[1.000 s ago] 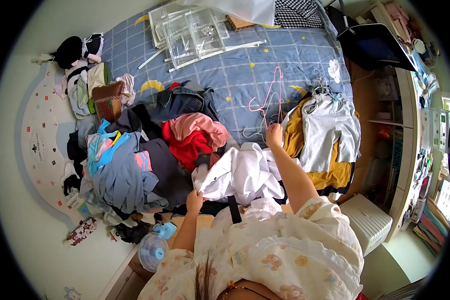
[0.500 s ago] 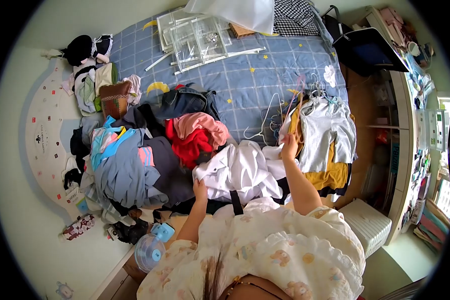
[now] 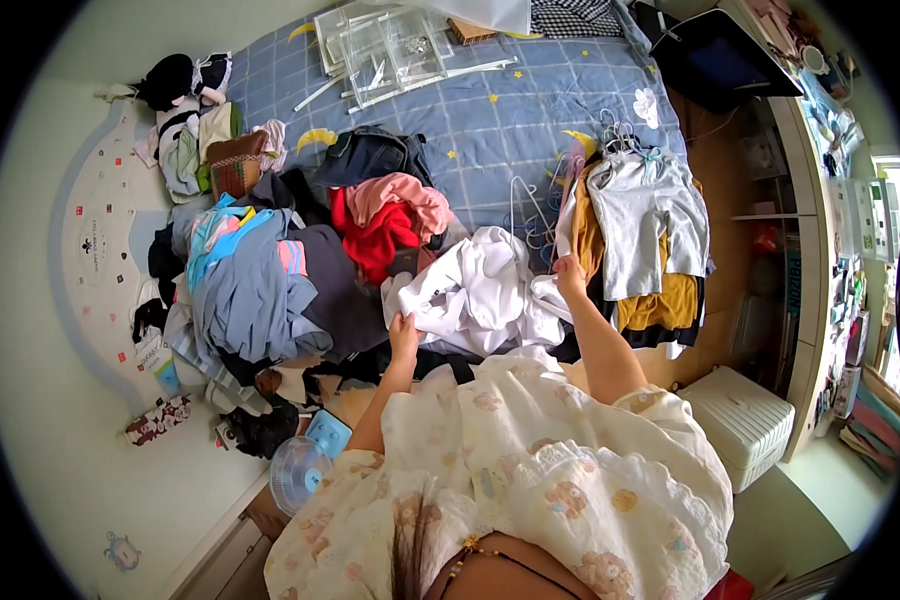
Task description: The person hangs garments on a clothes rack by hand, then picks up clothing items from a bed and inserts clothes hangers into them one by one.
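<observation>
A crumpled white garment, apparently a shirt [image 3: 475, 285], lies bunched on the near side of the bed. My left hand [image 3: 403, 335] pinches its left edge. At the opposite end, my right hand [image 3: 570, 277] has its fingers closed on white cloth from the same bunch. Just behind the bunch, a white hanger [image 3: 515, 205] lies on the bedspread. Close to the right of my right hand is a stack of clothes on hangers, with a light grey garment [image 3: 630, 225] on top and a mustard one [image 3: 668, 308] showing beneath.
Red cloth [image 3: 370, 240], a pink garment [image 3: 402, 203] and dark jeans [image 3: 375, 155] lie left of the white cloth, beside a large heap of grey-blue clothes [image 3: 245, 300]. Clear plastic panels [image 3: 395, 65] rest at the back. A small fan [image 3: 298, 475] and a white suitcase [image 3: 735, 425] stand low nearby.
The white garment has shifted and bunched up differently between my hands, both still gripping it. The white hanger behind it has turned more upright in view. The camera view has shifted slightly.
</observation>
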`<state>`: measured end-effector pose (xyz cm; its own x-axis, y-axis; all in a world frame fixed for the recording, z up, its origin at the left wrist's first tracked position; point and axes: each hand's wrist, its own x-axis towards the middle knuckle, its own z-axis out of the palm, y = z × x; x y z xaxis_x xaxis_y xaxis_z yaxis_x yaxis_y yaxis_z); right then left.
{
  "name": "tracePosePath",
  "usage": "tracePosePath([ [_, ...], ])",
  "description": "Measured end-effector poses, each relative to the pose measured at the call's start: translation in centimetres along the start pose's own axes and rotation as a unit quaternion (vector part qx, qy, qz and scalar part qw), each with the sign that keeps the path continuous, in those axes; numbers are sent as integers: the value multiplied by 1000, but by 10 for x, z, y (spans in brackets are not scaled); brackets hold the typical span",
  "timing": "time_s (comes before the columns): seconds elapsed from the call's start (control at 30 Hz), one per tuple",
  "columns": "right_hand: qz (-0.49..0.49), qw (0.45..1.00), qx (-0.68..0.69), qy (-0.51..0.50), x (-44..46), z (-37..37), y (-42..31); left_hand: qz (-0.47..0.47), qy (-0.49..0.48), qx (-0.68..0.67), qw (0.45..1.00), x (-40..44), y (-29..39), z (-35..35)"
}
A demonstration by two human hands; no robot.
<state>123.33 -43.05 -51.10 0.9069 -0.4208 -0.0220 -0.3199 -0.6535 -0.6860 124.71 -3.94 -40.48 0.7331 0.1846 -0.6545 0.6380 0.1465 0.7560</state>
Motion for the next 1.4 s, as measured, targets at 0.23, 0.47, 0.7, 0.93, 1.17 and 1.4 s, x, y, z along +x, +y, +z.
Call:
tracePosePath([
  [0.23, 309, 944, -72, -87, 35, -27, -72, 10, -15, 62, 998, -5, 6, -9],
  [0.47, 157, 986, 23, -44, 49, -13, 11, -9, -11, 91, 996, -13, 19, 3],
  [0.7, 129, 989, 15, 68, 13, 8, -10, -3, -35, 102, 994, -3, 3, -2],
  [0.93, 157, 987, -16, 33, 58, -3, -40, -12, -27, 149, 988, 1, 17, 0],
  [1.17, 180, 921, 332, 96, 67, -11, -43, -24, -20, 117, 993, -7, 22, 4],
  [1.4, 397, 793, 461, -10, 51, -43, -41, -34, -17, 76, 996, -2, 7, -6],
])
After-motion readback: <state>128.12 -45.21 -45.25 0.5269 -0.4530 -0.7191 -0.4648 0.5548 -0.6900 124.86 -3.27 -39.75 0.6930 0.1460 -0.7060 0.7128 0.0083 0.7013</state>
